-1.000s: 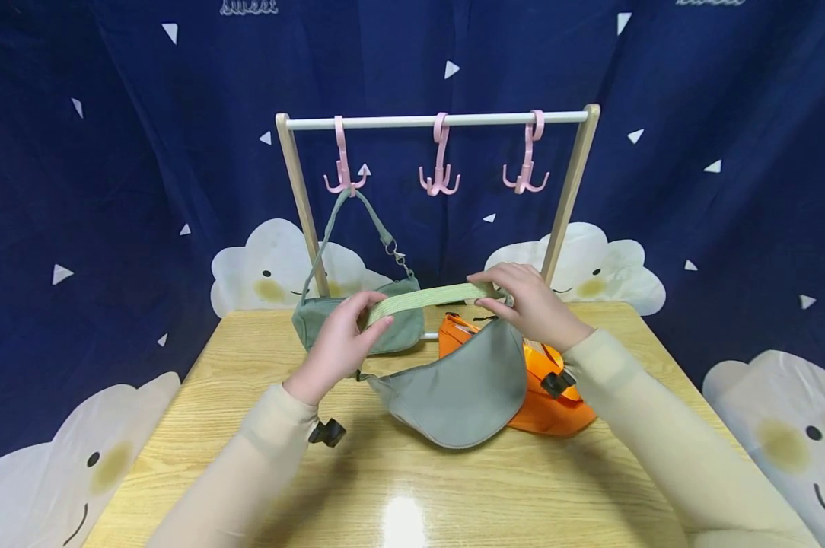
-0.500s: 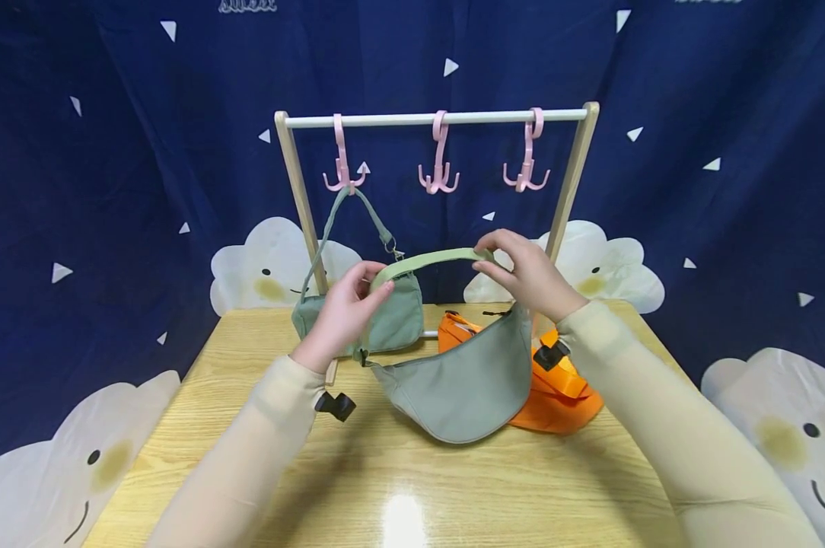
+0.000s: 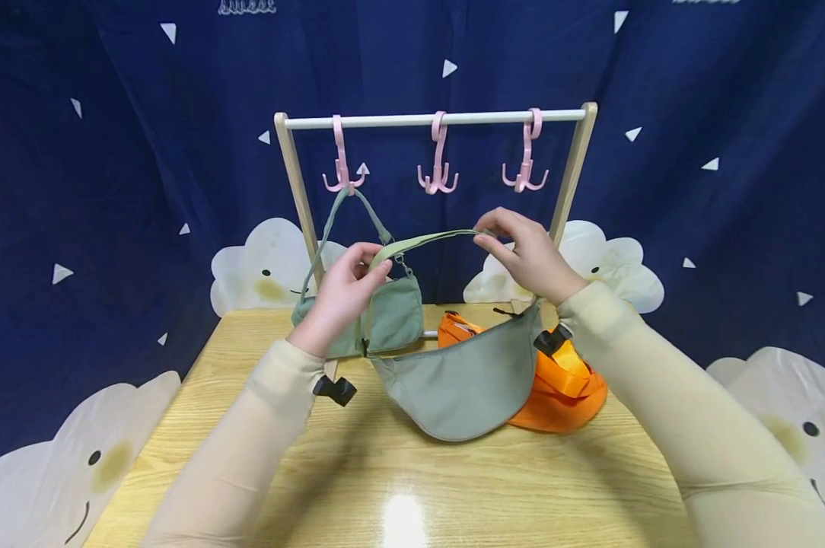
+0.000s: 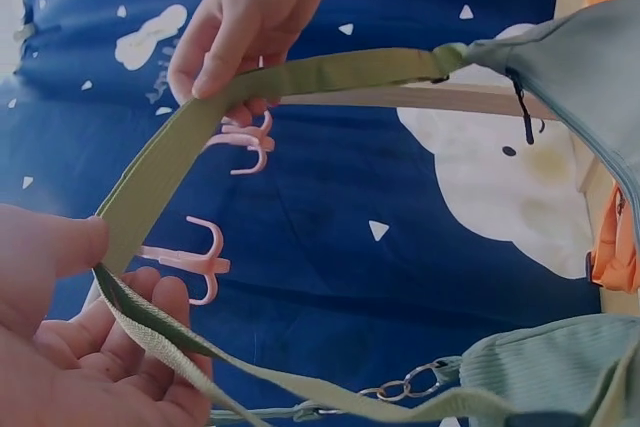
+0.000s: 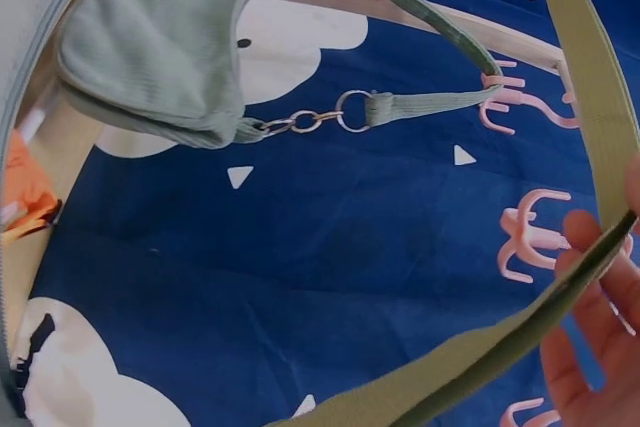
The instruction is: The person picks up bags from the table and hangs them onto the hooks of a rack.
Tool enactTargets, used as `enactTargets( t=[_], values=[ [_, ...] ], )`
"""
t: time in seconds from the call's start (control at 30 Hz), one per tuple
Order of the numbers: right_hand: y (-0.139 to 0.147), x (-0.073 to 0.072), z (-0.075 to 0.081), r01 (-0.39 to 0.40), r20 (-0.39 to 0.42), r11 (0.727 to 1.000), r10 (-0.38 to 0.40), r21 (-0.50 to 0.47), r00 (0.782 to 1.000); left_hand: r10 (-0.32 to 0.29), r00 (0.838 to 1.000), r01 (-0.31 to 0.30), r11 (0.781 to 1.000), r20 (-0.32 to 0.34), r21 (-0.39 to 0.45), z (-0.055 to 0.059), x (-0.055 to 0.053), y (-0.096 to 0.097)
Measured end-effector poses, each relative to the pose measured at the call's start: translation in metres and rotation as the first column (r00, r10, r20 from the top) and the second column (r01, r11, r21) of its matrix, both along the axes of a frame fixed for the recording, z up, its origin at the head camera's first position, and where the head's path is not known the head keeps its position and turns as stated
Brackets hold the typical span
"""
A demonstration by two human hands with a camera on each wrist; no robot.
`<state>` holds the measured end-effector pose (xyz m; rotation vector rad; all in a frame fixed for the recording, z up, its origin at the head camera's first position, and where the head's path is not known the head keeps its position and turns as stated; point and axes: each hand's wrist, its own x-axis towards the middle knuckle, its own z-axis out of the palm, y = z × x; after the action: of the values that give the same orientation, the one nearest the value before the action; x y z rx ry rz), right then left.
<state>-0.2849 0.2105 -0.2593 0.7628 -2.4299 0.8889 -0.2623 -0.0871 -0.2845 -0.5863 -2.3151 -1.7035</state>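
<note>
A grey-green crescent-shaped waist bag (image 3: 463,384) hangs by its light green webbing strap (image 3: 422,241), its body low over the table. My left hand (image 3: 347,288) pinches the strap's left part between thumb and fingers. At the strap's right part, my right hand (image 3: 530,251) pinches it with thumb and fingertips. In the left wrist view the strap (image 4: 160,172) stretches between both hands, doubled near the left thumb. Behind the left hand, a green corduroy shoulder bag (image 3: 395,313) hangs from the left pink hook (image 3: 342,171). The middle pink hook (image 3: 438,171) stands above and between my hands.
A rack with a white rail (image 3: 385,121) and wooden posts (image 3: 575,167) stands at the table's back. A third pink hook (image 3: 525,171) hangs at the right. An orange bag (image 3: 556,407) lies on the wooden table (image 3: 495,487) behind the waist bag. A blue curtain (image 3: 145,152) hangs behind.
Both hands have risen with the strap, from near table height toward the hooks. The waist bag's right end has lifted and swung slightly right; the shoulder bag stays hung.
</note>
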Motion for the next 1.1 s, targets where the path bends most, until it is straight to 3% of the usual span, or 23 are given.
enactTargets(
  t=[0.3, 0.53, 1.1],
  values=[
    [-0.003, 0.003, 0.017, 0.053, 0.047, 0.999, -0.053, 0.005, 0.997, -0.014, 0.998, 0.011, 0.999, 0.064, 0.052, 0.010, -0.004, 0.004],
    [0.000, -0.003, 0.023, 0.035, 0.040, 0.999, -0.036, 0.020, 0.999, -0.020, 0.996, 0.011, 0.995, 0.087, 0.102, 0.016, -0.009, 0.005],
    [0.000, -0.008, 0.038, 0.091, 0.063, 0.996, -0.089, -0.026, 0.994, 0.049, 0.992, -0.067, 0.987, 0.118, 0.148, 0.026, -0.020, 0.009]
  ],
)
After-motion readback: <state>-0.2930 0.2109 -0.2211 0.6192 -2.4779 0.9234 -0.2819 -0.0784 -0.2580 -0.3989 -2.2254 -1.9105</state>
